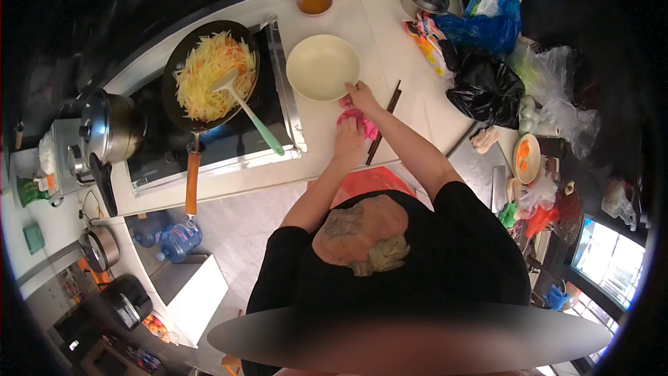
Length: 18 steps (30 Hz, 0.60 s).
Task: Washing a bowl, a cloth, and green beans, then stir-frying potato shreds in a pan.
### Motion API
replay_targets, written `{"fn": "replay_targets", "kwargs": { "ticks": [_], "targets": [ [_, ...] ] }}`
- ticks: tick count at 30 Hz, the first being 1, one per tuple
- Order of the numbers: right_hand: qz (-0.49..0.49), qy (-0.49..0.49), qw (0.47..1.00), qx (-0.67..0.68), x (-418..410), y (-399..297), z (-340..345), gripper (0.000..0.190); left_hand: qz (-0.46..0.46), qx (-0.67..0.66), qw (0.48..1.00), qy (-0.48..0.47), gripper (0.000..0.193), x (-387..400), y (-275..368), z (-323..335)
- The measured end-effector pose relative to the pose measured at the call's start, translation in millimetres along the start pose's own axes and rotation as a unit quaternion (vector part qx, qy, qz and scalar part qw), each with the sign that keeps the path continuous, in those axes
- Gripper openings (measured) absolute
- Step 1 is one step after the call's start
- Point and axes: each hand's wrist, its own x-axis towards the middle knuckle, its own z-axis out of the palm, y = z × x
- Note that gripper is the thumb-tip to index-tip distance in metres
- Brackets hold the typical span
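Note:
My right hand (361, 98) has its thumb and fingers on the near right rim of a shallow cream-coloured bowl (323, 68), which rests on the white counter. Just below, my left hand (349, 138) lies over a bright pink cloth (369, 128); whether its fingers grip the cloth is hard to tell. A pair of dark chopsticks (385, 124) lies to the right of the cloth, passing by my right forearm. On the stove at left, a black frying pan (172, 75) holds shredded pale and orange vegetables (201, 73), with a green-handled spatula (263, 128) resting in it.
A lidded steel pot (109, 125) stands left of the pan, whose wooden handle (192, 183) juts over the counter edge. Behind the bowl sits a small dish of orange-brown liquid (314, 4). A black plastic bag (485, 89), other bags and a plate of orange pieces (527, 167) are at right.

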Motion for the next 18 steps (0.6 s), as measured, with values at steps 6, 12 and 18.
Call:
{"fn": "replay_targets", "kwargs": {
  "ticks": [6,12,18],
  "targets": [
    [-0.404,0.079,0.866,-0.283,-63,-42,26,0.060,0.086,-0.131,0.986,0.052,0.042,-10,-7,-17],
    [-0.325,-0.114,0.797,-0.495,-176,-128,143,0.069,-0.062,-0.197,0.965,0.163,0.044,-128,-70,-76],
    [-0.289,-0.090,0.729,-0.614,-122,-98,165,0.051,-0.419,-0.529,0.667,0.316,0.046,-251,-178,-113]
  ]
}}
